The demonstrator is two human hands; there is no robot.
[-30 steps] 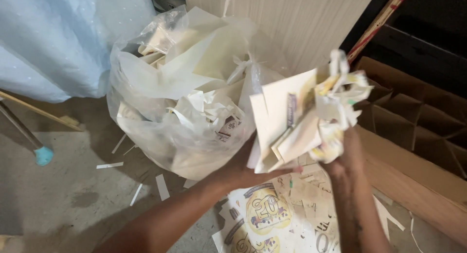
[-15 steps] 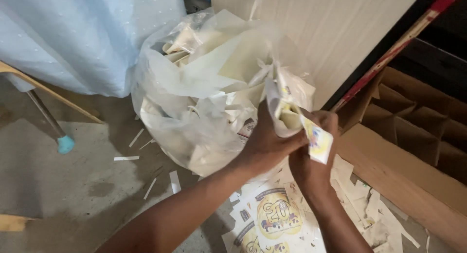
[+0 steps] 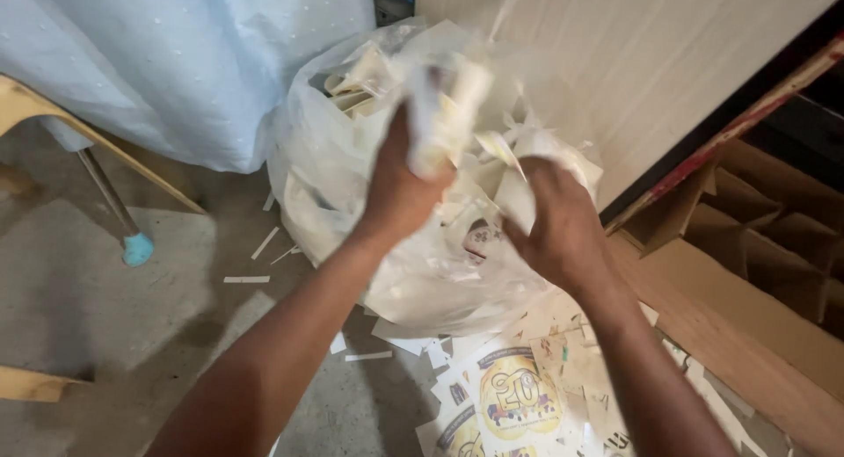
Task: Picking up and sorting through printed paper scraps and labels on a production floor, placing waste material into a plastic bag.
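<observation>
Both hands working over the clear plastic bag (image 3: 413, 272) at centre frame: left hand (image 3: 400, 189) closed round a blurred wad of paper scraps (image 3: 444, 114) at twelve o'clock, best pushed deep past the rim, right hand (image 3: 554, 228) curled on bag and scraps at three o'clock, grip unclear, steadying the opening.

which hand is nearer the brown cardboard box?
Right. The right hand is on the bag beside the cardboard box; the left hand, gripping paper scraps, is farther away.
</observation>
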